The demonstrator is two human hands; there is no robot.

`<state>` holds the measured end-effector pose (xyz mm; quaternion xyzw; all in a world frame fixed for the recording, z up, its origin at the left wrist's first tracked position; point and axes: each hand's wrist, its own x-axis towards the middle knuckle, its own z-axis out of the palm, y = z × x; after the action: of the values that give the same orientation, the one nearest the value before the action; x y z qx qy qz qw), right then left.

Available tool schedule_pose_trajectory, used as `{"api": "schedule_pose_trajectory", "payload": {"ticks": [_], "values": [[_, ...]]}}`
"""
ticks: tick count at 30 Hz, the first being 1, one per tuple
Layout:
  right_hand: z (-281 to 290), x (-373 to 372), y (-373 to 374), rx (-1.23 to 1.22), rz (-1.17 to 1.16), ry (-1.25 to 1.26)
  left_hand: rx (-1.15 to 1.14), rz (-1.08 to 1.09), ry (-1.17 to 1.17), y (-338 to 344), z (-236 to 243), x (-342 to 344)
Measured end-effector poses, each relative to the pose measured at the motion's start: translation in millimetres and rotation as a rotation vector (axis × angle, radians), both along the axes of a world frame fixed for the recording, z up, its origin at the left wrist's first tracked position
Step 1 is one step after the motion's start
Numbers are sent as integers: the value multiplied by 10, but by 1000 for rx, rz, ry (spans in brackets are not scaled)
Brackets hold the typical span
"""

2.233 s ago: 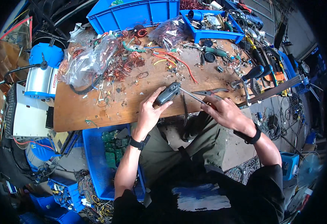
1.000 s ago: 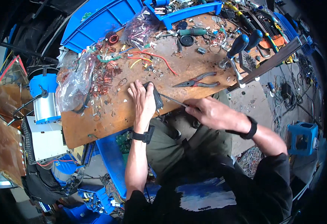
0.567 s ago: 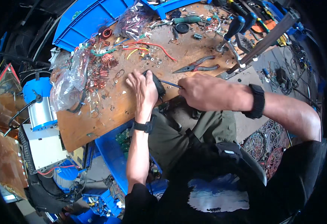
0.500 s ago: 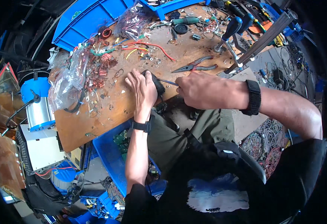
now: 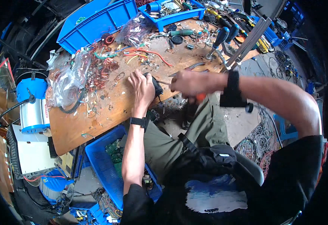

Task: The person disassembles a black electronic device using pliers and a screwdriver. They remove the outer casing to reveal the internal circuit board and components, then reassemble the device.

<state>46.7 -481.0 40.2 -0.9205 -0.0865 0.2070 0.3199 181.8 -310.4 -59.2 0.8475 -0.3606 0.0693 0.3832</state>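
Observation:
My left hand (image 5: 143, 90) lies over a small black box-shaped device (image 5: 158, 88), pressing it against the wooden table near its front edge. A dark cord hangs from the device's near side. In my right hand (image 5: 189, 83), smeared by motion, is a screwdriver (image 5: 164, 83). Its thin shaft points left and meets the right side of the device, though the exact contact of the tip is too small to tell. An orange patch shows beneath the right fist, apparently the handle's end. Just beyond that hand lie dark-handled pliers (image 5: 198, 67), partly covered by it.
Copper coils (image 5: 100, 71) and clear plastic bags (image 5: 72, 77) crowd the table's left. Red and yellow wires (image 5: 152, 52) lie beyond my hands. Blue bins (image 5: 100, 24) line the back, with a metal clamp stand (image 5: 246, 45) at right. A blue crate (image 5: 107, 168) of circuit boards stands below.
My right hand has shifted slightly left and its wrist has turned, the screwdriver still at the device. My left hand keeps its hold. The whole view has tilted a little.

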Motion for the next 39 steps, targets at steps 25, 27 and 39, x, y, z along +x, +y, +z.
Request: {"api": "schedule_pose_trajectory", "payload": {"ticks": [25,27,39], "values": [[560,142,217,234,-409,419,48,-77,15,68,-101,165],[604,225,189,209,-497,520,8,-59,-12,50,-184,158],[494,-209,-49,6,-380,239,201,-186,114,-57,131,187]]}}
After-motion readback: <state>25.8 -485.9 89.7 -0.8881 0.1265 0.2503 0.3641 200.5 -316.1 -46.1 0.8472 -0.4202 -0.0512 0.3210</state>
